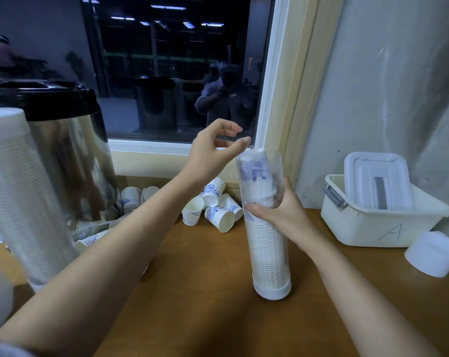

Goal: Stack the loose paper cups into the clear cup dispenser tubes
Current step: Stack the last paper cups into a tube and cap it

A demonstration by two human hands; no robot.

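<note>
Presently, on the table (pixel 205 300), the clear tube (pixel 269 256) stands roughly upright, long axis vertical, mouth uppermost. The loose cups (pixel 215 206) lie tumbled behind it to the left, on my left hand's (pixel 213 149) side. That hand hovers at the mouth, fingers apart, holding nothing. My right hand (pixel 282 211) grips the tube at mid-height. The topmost cup (pixel 255 167) sits just below the rim.

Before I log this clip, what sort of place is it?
Probably a workplace drinks corner: a big steel urn stands on a wooden counter by a window, with a clear dispenser tube packed with cups and loose paper cups lying behind it.
</note>
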